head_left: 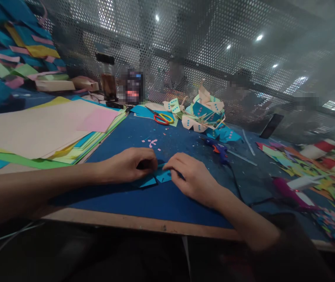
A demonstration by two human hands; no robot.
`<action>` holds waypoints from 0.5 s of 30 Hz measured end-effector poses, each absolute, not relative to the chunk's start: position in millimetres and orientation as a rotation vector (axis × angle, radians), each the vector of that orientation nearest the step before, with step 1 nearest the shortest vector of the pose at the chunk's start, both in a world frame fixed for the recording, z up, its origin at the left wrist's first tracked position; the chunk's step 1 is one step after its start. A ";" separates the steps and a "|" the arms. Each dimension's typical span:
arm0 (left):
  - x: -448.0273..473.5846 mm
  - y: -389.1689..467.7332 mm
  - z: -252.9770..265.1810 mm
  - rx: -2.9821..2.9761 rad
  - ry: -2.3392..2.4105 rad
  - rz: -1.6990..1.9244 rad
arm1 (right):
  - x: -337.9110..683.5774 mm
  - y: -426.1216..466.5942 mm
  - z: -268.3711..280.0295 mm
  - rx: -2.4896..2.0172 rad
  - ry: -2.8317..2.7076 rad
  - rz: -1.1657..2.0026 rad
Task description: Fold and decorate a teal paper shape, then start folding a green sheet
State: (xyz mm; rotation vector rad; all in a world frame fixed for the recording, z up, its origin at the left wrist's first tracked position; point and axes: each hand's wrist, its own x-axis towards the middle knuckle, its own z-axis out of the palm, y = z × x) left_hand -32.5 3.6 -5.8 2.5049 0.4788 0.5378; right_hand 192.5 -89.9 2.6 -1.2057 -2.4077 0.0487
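Note:
A folded blue paper piece [164, 177] with cut edges lies low over the blue tabletop, between my two hands. My left hand [130, 166] is closed at its left part, fingers curled and thumb against the paper. From the other side my right hand [191, 175] pinches the upper right edge of the same paper between thumb and fingers. Part of the paper is hidden under both hands. Small pink paper scraps [152, 143] are scattered just beyond my left hand.
A stack of coloured paper sheets [44, 129] lies at left. Scissors [163, 118] and decorated paper shapes [205, 111] are at the back. A blue glue gun [218, 149] with its cord is on the right, near a pile of paper strips [305, 164]. A bottle [108, 80] stands behind.

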 end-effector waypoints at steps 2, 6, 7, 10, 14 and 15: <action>-32.4 3.6 -5.3 2.525 0.445 0.550 | 192.1 -84.1 1.3 -1.290 -2.383 -0.037; -33.1 3.8 -5.1 2.559 0.414 0.565 | 192.8 -74.2 -3.6 -1.417 -2.428 -0.106; -33.4 3.8 -5.1 2.561 0.414 0.566 | 193.0 -73.0 -4.6 -1.430 -2.431 -0.095; -34.1 3.6 -4.7 2.559 0.417 0.575 | 194.3 -72.5 -5.2 -1.447 -2.400 -0.001; -35.3 3.1 -2.8 2.556 0.478 0.580 | 198.7 -74.8 -0.9 -1.435 -2.326 0.149; -35.6 3.1 -2.3 2.549 0.507 0.568 | 200.1 -75.4 0.6 -1.437 -2.305 0.175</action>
